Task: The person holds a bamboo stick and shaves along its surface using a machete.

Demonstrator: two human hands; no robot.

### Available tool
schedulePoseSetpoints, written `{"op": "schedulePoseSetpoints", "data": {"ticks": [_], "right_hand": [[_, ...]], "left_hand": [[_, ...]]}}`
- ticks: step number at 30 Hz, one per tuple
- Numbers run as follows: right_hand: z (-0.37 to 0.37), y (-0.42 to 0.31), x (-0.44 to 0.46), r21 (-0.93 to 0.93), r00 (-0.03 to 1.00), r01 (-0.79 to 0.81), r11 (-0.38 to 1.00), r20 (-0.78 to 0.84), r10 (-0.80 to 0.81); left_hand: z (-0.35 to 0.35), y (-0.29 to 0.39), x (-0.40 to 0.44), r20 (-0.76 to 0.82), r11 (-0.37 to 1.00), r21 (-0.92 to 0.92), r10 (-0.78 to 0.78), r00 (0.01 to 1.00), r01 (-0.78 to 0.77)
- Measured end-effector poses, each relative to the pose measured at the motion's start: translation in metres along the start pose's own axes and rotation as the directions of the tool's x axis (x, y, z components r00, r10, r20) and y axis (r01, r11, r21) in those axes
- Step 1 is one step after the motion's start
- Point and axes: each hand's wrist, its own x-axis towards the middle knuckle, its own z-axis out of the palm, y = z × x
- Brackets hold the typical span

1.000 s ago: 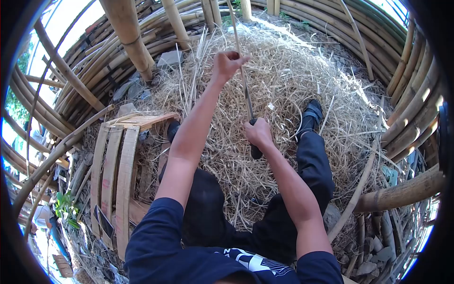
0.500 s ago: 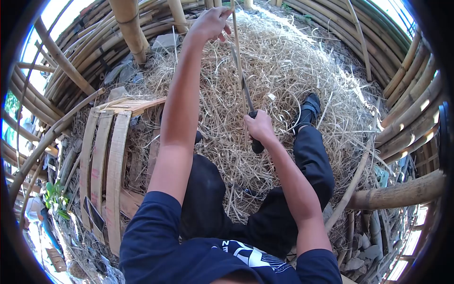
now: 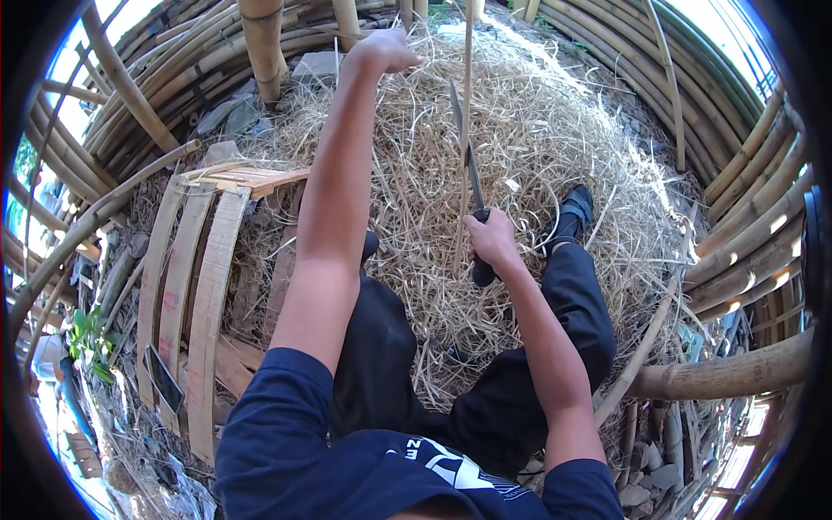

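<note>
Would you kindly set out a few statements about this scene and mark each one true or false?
1. The right hand grips the knife by its black handle. True.
2. The blade points back toward the wearer. False: it points forward, away from them.
3. The left hand also holds the knife. False: it is apart from it.
4. Pale shavings cover the ground ahead. True.
5. The slatted wooden piece stands on the wearer's right. False: it is on the left.

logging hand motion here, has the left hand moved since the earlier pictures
Yes. Judged against the grey stone block, the left hand has moved left and farther forward, ending nearer the block.
</note>
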Motion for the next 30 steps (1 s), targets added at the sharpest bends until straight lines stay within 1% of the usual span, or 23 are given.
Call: {"op": "schedulePoseSetpoints", "data": {"ticks": [1, 2, 3, 4, 5, 6, 7, 8, 9, 10, 11, 12, 14, 15, 17, 18, 19, 21, 24, 25, 27, 29, 30], "right_hand": [[0.002, 0.004, 0.003, -0.003, 1.0, 0.0, 1.0, 0.003, 0.0], [0.004, 0.008, 0.007, -0.014, 1.0, 0.019, 1.0, -0.01, -0.02], [0.004, 0.011, 0.011, -0.025, 0.999, 0.04, 0.999, -0.024, -0.041], [0.005, 0.014, 0.013, -0.031, 0.999, 0.041, 0.999, -0.023, -0.042], [0.005, 0.013, 0.012, -0.047, 0.997, 0.054, 0.997, -0.043, -0.056], [0.006, 0.013, 0.011, -0.064, 0.995, 0.068, 0.996, -0.062, -0.072], [0.006, 0.01, 0.009, -0.07, 0.995, 0.069, 0.995, -0.06, -0.074], [0.004, 0.007, 0.006, -0.059, 0.996, 0.062, 0.996, -0.053, -0.065], [0.004, 0.005, 0.004, -0.049, 0.997, 0.054, 0.997, -0.046, -0.057], [0.004, 0.005, 0.003, -0.058, 0.997, 0.054, 0.997, -0.046, -0.057], [0.003, 0.005, 0.003, 0.003, 1.0, 0.026, 1.0, -0.012, -0.026], [0.001, 0.004, 0.002, 0.063, 1.0, -0.004, 0.998, 0.02, 0.002], [0.003, 0.007, 0.003, 0.031, 1.0, 0.024, 0.999, 0.007, -0.025], [0.003, 0.005, 0.004, 0.015, 0.999, 0.053, 0.998, 0.0, -0.053], [0.0, -0.003, 0.001, 0.014, 0.999, 0.051, 0.999, 0.01, -0.051], [-0.001, -0.013, -0.006, 0.062, 0.999, 0.029, 0.998, 0.019, -0.031], [-0.003, -0.022, -0.013, 0.11, 0.999, 0.005, 0.994, 0.031, -0.009], [-0.004, -0.029, -0.014, 0.125, 0.998, -0.028, 0.992, 0.065, 0.02], [-0.006, -0.033, -0.009, -0.027, 0.996, 0.077, 0.997, -0.047, -0.078], [-0.008, -0.037, -0.008, -0.03, 0.996, 0.075, 0.997, -0.043, -0.076], [-0.013, -0.046, -0.01, -0.023, 0.983, 0.17, 0.985, -0.071, -0.171], [-0.008, -0.038, -0.009, -0.024, 0.985, 0.15, 0.988, -0.081, -0.151], [0.0, -0.013, 0.005, -0.129, 0.988, 0.128, 0.983, -0.065, -0.137]], "left_hand": [[-0.003, 0.006, -0.008, 0.017, 0.995, -0.07, -0.064, 0.998, 0.065], [-0.004, 0.008, -0.006, 0.028, 0.989, -0.049, -0.135, 0.99, 0.136], [-0.005, 0.01, -0.005, 0.027, 0.989, -0.054, -0.138, 0.99, 0.139], [-0.005, 0.014, -0.003, -0.125, 0.96, -0.273, -0.103, 0.987, 0.065], [-0.003, 0.019, -0.001, -0.277, 0.884, -0.465, -0.101, 0.956, -0.042], [0.011, 0.024, 0.011, -0.57, 0.897, -0.361, 0.004, 0.822, -0.255], [0.02, 0.031, 0.027, -0.583, 0.671, -0.574, 0.067, 0.81, -0.469], [0.026, 0.039, 0.041, -0.613, 0.348, -0.711, 0.119, 0.781, -0.611], [0.03, 0.054, 0.039, -0.614, 0.346, -0.713, 0.113, 0.781, -0.611], [0.037, 0.071, 0.035, -0.561, 0.149, -0.812, 0.07, 0.825, -0.565], [0.042, 0.081, 0.033, -0.499, -0.059, -0.866, 0.043, 0.865, -0.497], [0.045, 0.085, 0.032, -0.504, -0.068, -0.863, 0.038, 0.863, -0.501], [0.055, 0.091, 0.032, -0.463, -0.148, -0.862, -0.157, 0.872, -0.485], [0.06, 0.092, 0.039, -0.47, -0.159, -0.856, -0.159, 0.868, -0.492], [0.068, 0.091, 0.051, -0.415, -0.382, -0.811, -0.158, 0.896, -0.443], [0.064, 0.095, 0.042, -0.313, -0.434, -0.822, -0.195, 0.929, -0.369], [0.06, 0.096, 0.041, -0.313, -0.434, -0.822, -0.197, 0.929, -0.369], [0.064, 0.096, 0.043, -0.277, -0.446, -0.819, -0.242, 0.93, -0.36], [0.068, 0.097, 0.04, -0.303, -0.485, -0.784, -0.247, 0.92, -0.388], [0.067, 0.097, 0.039, -0.327, -0.493, -0.772, -0.235, 0.915, -0.402], [0.066, 0.1, 0.04, -0.288, -0.513, -0.771, -0.247, 0.925, -0.377], [0.066, 0.1, 0.038, -0.414, -0.456, -0.742, -0.264, 0.871, -0.491], [0.065, 0.099, 0.037, -0.426, -0.452, -0.741, -0.255, 0.868, -0.496]]}}
